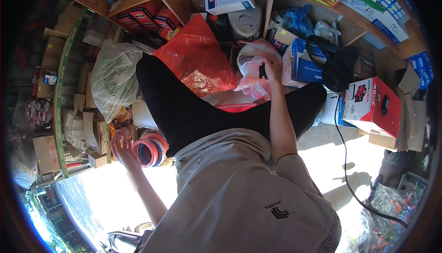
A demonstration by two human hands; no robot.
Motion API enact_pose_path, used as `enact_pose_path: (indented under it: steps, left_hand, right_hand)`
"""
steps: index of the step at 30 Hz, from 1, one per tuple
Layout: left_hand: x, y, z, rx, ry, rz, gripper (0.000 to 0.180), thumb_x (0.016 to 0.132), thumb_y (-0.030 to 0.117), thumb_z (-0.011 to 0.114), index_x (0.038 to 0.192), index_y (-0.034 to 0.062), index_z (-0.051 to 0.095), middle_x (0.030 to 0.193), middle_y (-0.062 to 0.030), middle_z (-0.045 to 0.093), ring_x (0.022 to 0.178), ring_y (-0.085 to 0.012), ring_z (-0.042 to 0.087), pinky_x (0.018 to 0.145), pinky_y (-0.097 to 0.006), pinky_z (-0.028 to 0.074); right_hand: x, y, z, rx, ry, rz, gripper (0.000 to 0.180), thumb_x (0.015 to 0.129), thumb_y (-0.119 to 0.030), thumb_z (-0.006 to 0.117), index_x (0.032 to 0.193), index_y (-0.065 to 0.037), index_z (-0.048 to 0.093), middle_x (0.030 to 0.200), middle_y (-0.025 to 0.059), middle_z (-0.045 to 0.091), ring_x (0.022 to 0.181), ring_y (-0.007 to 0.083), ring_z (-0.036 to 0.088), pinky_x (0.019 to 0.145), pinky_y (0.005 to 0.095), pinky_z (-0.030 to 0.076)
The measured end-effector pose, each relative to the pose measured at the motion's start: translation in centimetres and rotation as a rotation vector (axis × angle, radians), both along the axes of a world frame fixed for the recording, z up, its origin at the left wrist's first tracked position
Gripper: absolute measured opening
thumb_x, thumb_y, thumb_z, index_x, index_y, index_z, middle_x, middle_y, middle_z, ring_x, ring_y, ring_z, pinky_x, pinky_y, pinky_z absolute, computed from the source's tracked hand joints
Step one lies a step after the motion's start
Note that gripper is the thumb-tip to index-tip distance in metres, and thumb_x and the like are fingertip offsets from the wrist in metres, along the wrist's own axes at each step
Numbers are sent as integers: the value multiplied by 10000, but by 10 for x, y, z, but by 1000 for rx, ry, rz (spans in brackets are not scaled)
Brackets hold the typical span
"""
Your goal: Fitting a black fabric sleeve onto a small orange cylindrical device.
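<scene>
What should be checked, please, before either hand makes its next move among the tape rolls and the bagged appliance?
1. Left hand in contact with the stack of orange tape rolls: ok, fingers rest on its outer side.
2. Tape rolls firmly gripped: cannot tell, the hand looks open beside them.
3. Right hand holding the black handle at the white appliance: ok, fingers are closed round it.
4. Pink plastic bag clear of the appliance: not ok, it is draped round it.
5. Red plastic bag out of the way: ok, it lies left of the appliance, apart from both hands.
6. Black cable free of the hands: ok.
</scene>
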State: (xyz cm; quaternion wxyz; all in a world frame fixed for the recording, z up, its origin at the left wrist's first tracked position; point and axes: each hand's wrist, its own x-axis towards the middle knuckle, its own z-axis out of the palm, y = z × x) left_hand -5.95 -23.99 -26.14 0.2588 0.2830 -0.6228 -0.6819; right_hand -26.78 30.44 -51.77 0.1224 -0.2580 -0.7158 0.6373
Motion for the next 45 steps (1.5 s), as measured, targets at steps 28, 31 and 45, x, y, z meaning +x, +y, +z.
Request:
enact_pose_path:
  steps: [28, 31, 45]
  left_hand:
    - [-62, -82, 61, 229, 364, -110, 290, 1032, 234, 466, 1197, 14, 560, 1089, -86, 573, 977, -231, 578, 870, -390, 482]
    - [-81, -118, 118, 138, 562, -258, 286, 1038, 214, 438, 1198, 4, 548, 1078, -106, 569, 992, -244, 572, 877, -398, 478]
    - [-197, 68, 122, 259, 471, -734, 198, 1033, 202, 488, 1112, 45, 578, 938, -51, 605, 840, -201, 641, 783, -344, 509]
  right_hand:
    - [27, 8, 90, -933, 111, -376, 287, 905, -236, 676, 1104, -46, 594, 1003, 126, 627, 908, 242, 650, 776, 360, 627]
    - [14, 9, 148, -967, 296, -274, 272, 855, -135, 743, 1052, -2, 610, 1051, 115, 624, 972, 245, 638, 867, 380, 628]
    - [52, -25, 405, -64, 486, 15, 490, 1033, -501, 471, 1402, -183, 528, 1309, 26, 614, 792, 130, 634, 519, 260, 441]
